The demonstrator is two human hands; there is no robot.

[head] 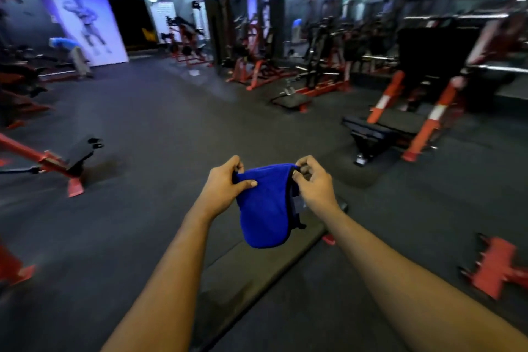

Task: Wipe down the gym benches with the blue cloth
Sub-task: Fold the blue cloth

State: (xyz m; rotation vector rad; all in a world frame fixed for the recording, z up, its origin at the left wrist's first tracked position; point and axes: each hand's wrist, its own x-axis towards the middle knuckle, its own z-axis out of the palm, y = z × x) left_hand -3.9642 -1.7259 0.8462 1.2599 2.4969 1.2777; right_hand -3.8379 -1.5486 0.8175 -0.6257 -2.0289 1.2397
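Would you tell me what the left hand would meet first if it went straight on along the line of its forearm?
The blue cloth it is pinching. The left hand points forward and inward, so the right hand likely comes next, though depth is unclear.

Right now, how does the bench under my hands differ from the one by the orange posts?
The near bench lies directly below the blue cloth; the far bench sits off to the right. The near bench stands free; the far bench sits between orange uprights. Both have dark flat pads.
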